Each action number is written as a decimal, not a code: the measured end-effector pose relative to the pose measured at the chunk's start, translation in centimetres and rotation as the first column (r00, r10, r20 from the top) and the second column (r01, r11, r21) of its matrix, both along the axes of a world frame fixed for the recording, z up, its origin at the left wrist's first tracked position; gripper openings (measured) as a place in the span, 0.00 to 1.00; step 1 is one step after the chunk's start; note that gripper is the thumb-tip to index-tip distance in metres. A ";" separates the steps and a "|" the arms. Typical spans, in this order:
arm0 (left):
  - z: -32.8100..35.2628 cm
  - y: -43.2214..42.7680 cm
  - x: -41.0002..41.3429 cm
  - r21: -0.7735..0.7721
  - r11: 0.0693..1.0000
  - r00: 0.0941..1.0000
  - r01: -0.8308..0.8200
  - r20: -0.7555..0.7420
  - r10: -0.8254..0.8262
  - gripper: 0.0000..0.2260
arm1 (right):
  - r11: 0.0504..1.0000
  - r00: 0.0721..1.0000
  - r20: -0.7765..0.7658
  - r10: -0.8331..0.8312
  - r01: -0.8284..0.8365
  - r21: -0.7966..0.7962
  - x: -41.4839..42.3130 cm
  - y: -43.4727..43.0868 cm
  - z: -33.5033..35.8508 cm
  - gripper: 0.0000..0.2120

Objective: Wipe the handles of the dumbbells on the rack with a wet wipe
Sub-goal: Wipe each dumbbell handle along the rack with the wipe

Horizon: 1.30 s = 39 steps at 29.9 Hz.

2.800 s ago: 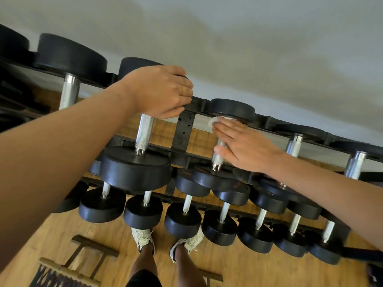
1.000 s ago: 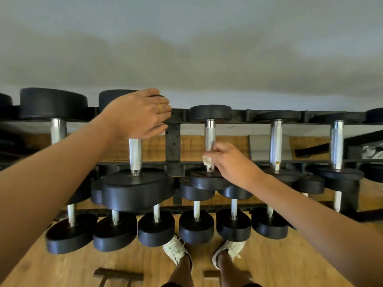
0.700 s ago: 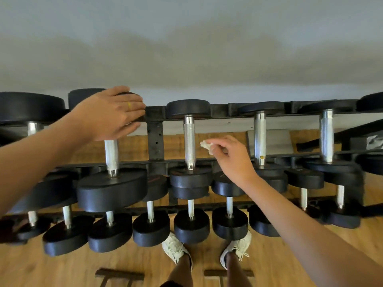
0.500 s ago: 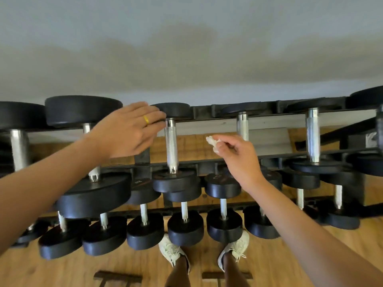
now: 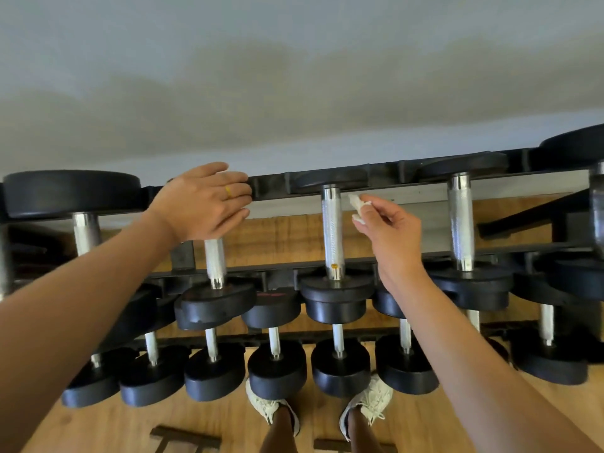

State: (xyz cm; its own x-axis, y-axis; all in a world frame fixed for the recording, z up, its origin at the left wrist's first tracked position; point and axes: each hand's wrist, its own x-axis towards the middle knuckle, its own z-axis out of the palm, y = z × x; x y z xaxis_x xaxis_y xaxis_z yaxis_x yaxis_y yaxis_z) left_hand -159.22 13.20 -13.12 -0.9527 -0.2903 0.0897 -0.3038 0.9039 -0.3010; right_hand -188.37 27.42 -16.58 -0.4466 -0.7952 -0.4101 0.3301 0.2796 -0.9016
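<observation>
At feet, pale shoes (image 5: pixel 271 408) on wood floor (image 5: pixel 98 426). Beyond, rack (image 5: pixel 385 168) tiers full of black dumbbells (image 5: pixel 340 367). At top tier, right hand (image 5: pixel 392 233) pinching wet wipe (image 5: pixel 358 206) just beside knurled handle (image 5: pixel 331 230); left hand (image 5: pixel 202 204) relaxed, fingers draped over far end of neighbouring dumbbell (image 5: pixel 215 259).

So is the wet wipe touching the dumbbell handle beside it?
Apart. The head view shows a narrow pale gap between the wet wipe and the dumbbell handle.

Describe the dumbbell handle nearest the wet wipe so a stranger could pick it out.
On the top tier of the dumbbell rack, find the left hand and right hand. One knurled handle stands between them. Only it has an orange mark near its lower end.
</observation>
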 end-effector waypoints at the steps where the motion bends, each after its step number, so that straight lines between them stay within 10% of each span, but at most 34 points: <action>1: 0.1 0.0 -0.2 -0.010 1.000 1.000 0.002 -0.007 -0.002 0.15 | 1.000 1.000 -0.007 0.000 0.000 0.011 0.0 -0.3 -0.2 0.10; 14: 0.6 -2.9 -1.7 0.117 0.981 0.932 0.153 0.312 -0.183 0.26 | 0.999 0.997 0.071 0.019 -0.021 0.033 1.1 -1.8 -0.5 0.10; 20: -0.5 -3.0 -0.6 0.032 0.973 0.949 0.229 0.215 -0.230 0.27 | 0.999 0.964 0.266 0.011 -0.024 0.043 1.0 -1.5 -0.3 0.10; 39: -1.0 -3.1 -0.5 -0.027 0.963 0.949 0.267 0.183 -0.258 0.26 | 0.993 0.979 0.200 0.043 -0.063 0.097 0.4 -3.0 -0.9 0.10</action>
